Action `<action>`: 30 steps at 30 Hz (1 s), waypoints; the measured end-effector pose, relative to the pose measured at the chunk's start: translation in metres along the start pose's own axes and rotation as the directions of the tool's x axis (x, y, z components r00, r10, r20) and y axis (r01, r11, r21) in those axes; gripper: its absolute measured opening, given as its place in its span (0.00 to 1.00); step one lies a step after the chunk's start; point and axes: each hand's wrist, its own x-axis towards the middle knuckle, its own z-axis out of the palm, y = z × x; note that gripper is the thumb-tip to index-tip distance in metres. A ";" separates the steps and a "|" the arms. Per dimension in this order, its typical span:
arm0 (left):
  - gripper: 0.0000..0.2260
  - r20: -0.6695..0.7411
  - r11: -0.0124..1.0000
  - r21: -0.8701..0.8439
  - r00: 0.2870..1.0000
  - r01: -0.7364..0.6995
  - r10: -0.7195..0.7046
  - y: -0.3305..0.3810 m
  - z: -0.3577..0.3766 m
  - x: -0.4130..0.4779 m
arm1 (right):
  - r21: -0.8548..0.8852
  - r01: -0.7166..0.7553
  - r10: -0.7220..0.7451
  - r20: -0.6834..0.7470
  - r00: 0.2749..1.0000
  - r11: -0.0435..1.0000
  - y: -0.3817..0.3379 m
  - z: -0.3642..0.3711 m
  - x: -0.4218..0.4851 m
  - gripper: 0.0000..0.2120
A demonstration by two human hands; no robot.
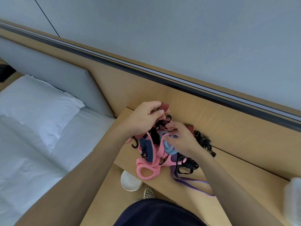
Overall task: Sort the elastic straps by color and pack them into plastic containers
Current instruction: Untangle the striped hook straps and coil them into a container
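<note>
At the centre of the frame, the left hand gripped a red-and-black striped strap in curled fingers above the tangled pile of straps on the wooden shelf, while the right hand pinched a pink strap within it.

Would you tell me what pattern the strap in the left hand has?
The strap has red and black stripes, clearest in the head view.

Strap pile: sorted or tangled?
Tangled: pink, blue, purple and black straps overlap in one heap on the shelf. Left hand grips a red-striped strap; right hand pinches the heap.
</note>
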 end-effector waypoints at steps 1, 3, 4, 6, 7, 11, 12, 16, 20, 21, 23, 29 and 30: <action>0.10 0.008 1.000 -0.004 1.000 -0.011 0.011 0.005 -0.003 0.001 | 0.009 -0.005 0.005 -0.004 1.000 1.000 -0.005 0.000 0.001 0.22; 0.10 0.024 0.999 -0.005 0.999 -0.048 0.048 0.017 -0.009 0.002 | 0.039 0.010 -0.009 -0.024 1.000 0.999 -0.014 -0.002 0.004 0.33; 0.10 0.027 0.997 -0.007 0.997 -0.071 0.071 0.024 -0.011 0.003 | 0.071 0.038 -0.036 -0.036 0.999 0.997 -0.019 -0.002 0.005 0.38; 0.10 0.037 0.993 -0.021 0.993 -0.112 0.113 0.039 -0.015 0.004 | 0.151 0.124 -0.118 -0.053 0.992 0.981 -0.031 -0.004 0.007 0.44; 0.10 0.042 0.992 -0.024 0.991 -0.127 0.128 0.046 -0.016 0.004 | 0.174 0.170 -0.161 -0.062 0.985 0.970 -0.036 -0.005 0.008 0.44; 0.10 0.049 0.980 -0.003 0.979 -0.199 0.199 0.074 -0.019 0.008 | 0.152 0.255 -0.242 -0.102 0.965 0.955 -0.055 -0.006 0.013 0.25; 0.10 0.052 0.978 -0.009 0.976 -0.210 0.210 0.079 -0.020 0.009 | 0.159 0.261 -0.241 -0.138 0.961 0.952 -0.057 -0.005 0.016 0.18; 0.10 0.052 0.975 -0.079 0.976 -0.208 0.213 0.087 -0.023 0.011 | 0.209 0.208 -0.156 -0.243 0.957 0.955 -0.063 -0.011 0.024 0.09; 0.10 0.017 0.969 -0.165 0.982 -0.183 0.188 0.065 -0.028 0.010 | 0.214 0.222 -0.153 -0.297 0.943 0.951 -0.060 -0.026 0.022 0.11; 0.10 0.015 0.967 -0.196 0.985 -0.164 0.170 0.053 -0.027 0.009 | 0.227 0.225 -0.149 -0.307 0.940 0.948 -0.060 -0.028 0.020 0.10; 0.13 -0.016 0.975 -0.210 0.997 -0.077 0.075 0.021 -0.021 0.006 | 0.233 0.241 -0.158 -0.323 0.933 0.942 -0.060 -0.033 0.017 0.10; 0.13 -0.047 0.933 -0.123 0.937 0.338 -0.346 -0.082 0.025 -0.002 | 0.183 0.273 -0.182 -0.399 0.899 0.944 -0.074 -0.048 0.007 0.11; 0.13 -0.037 0.929 -0.069 0.929 0.365 -0.368 -0.094 0.033 -0.003 | 0.181 0.278 -0.185 -0.410 0.893 0.943 -0.077 -0.051 0.006 0.11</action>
